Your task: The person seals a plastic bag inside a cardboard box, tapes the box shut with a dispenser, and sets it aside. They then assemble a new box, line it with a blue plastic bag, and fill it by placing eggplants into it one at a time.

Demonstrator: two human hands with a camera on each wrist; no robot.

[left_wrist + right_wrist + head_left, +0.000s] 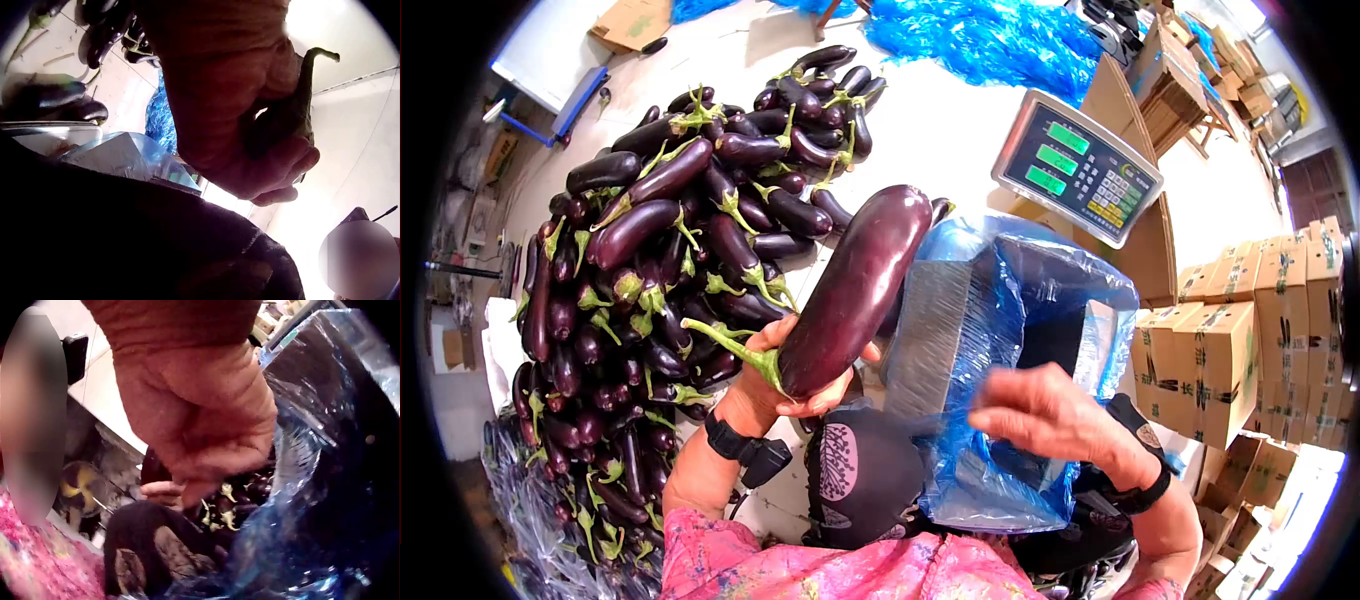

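Note:
A large, glossy dark-purple eggplant (855, 290) with a green stem rests in my left hand (752, 398), thumb and fingers round its stem end. It tilts up and away, beside the large eggplant pile (670, 250). In the left wrist view the fingers (281, 165) curl round the stem end, which is in shadow. My right hand (1050, 415), blurred in the head view, hovers over the near side of a box lined with a blue plastic bag (970, 400). Its fingers bend loosely, with nothing seen in them in the right wrist view.
A scale display (1080, 165) with green readouts stands beyond the box. Stacked printed cartons (1200, 350) stand on the right. Blue plastic sheeting (980, 40) lies at the back, and clear plastic (530, 510) lies at the lower left. The person's patterned knee (860, 480) is close to the box.

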